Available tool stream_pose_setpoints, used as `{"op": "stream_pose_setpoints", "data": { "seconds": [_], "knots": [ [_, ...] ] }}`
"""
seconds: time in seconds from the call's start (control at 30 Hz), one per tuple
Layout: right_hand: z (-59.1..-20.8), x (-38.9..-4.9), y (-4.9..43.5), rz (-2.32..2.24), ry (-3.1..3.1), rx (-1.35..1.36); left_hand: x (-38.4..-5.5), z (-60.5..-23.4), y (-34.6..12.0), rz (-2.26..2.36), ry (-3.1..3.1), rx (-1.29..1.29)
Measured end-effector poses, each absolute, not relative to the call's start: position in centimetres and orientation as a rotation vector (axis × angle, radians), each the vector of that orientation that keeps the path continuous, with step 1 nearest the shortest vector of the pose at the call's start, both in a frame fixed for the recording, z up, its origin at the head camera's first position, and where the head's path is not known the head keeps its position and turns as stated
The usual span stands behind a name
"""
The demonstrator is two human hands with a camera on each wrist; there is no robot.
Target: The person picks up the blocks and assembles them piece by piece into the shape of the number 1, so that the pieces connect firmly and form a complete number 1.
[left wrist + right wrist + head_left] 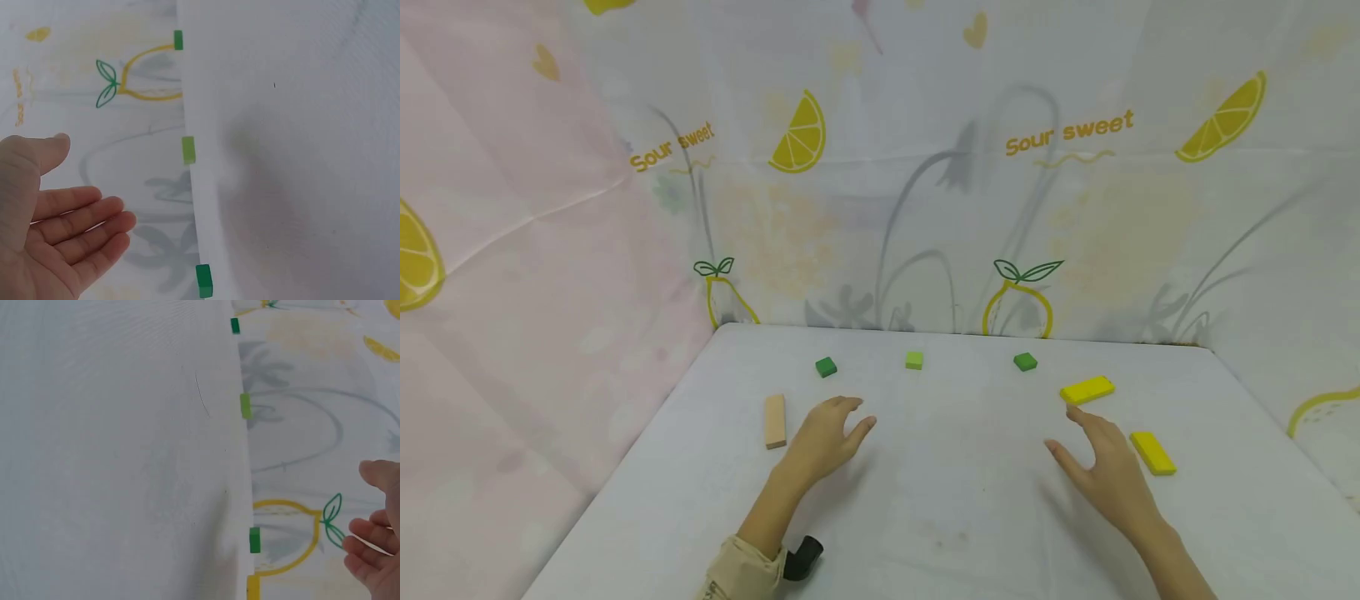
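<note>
My left hand [826, 437] hovers over the left half of the table, its fingers relaxed and holding nothing. Just left of it lies a tan wooden block [775, 422]. On the right side, my right hand [1105, 475] is held with thumb and fingers apart, also empty. Two yellow blocks are close to it: one yellow block [1087, 390] lies beyond the fingertips, the other yellow block [1153, 453] to the right. Along the back sit a dark green block [826, 367], a light green block [913, 360] and a second dark green block [1026, 362].
The white table [940, 467] ends at a patterned curtain [880, 167] behind it, with another pinkish curtain [512, 333] on the left. A black cylindrical piece [803, 558] shows beside the left sleeve [745, 568].
</note>
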State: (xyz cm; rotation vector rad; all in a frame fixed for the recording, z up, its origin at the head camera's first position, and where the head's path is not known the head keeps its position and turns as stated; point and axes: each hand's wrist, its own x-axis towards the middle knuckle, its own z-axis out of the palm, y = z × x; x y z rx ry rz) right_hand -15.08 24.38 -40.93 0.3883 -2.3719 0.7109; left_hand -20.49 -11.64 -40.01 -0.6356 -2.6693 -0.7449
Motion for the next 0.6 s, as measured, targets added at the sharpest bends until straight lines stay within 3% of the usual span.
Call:
{"op": "stream_pose_setpoints", "data": {
  "seconds": [0.6],
  "knots": [
    [-40.7, -14.9, 25.8, 0.724, -2.281, 0.427, -21.3, -40.4, -14.1, -0.794, -2.483, -0.652]
  ]
}}
